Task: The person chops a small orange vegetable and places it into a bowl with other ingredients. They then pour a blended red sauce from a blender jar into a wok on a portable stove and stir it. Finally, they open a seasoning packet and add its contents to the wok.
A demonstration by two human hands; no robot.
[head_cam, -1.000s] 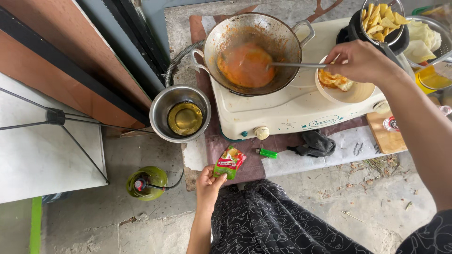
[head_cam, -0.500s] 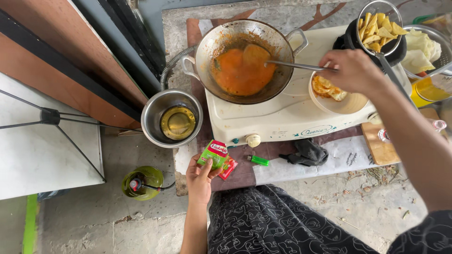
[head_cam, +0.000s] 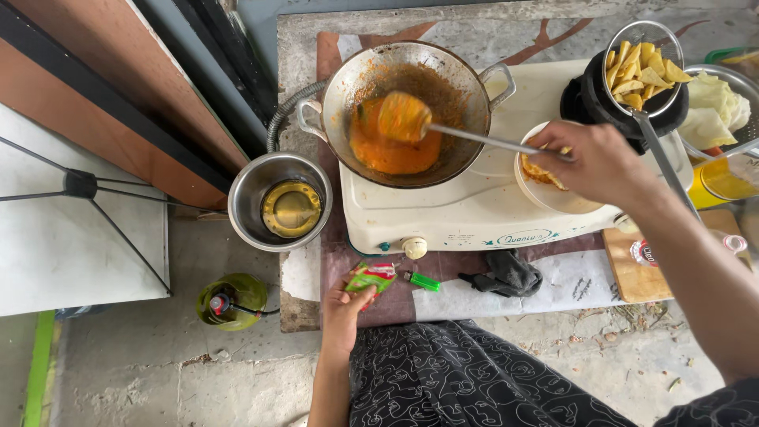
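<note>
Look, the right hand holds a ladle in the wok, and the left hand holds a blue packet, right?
Not quite. The packet in the left hand is green and red, not blue; the head view shows it. The rest is right: the right hand holds the ladle in the wok.

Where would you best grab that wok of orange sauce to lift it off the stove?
Probably by the two loop handles on the wok rim: one at upper right, one at left. Come from both sides, since the bowl is round, likely hot and full of sauce. The right hand holds the spoon in it.
</note>
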